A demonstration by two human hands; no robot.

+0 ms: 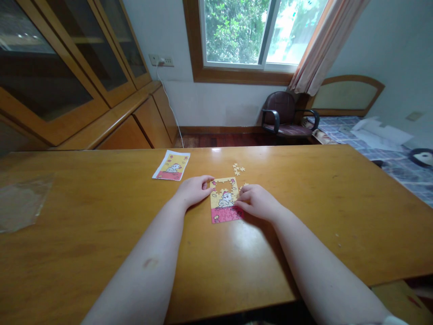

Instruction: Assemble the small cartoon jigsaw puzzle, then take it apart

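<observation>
Hands meet at a small jigsaw puzzle [223, 201] lying flat near the middle of the table [101, 216], with its upper part showing gaps. From my seat I see my left hand [193, 190] resting palm down and loosely curled, its fingertips touching the puzzle's top left corner. My right hand [257, 201] sits against the puzzle's right edge with fingers bent and tips drawn together on the pieces there. For either hand I cannot tell whether a piece is pinched between the fingers. A few loose pieces [238, 169] lie just beyond the puzzle's top right corner. A picture card [171, 165] with the same drawing lies further left, apart from the hands. A clear plastic sheet [20, 203] rests at the far left of the table.
</observation>
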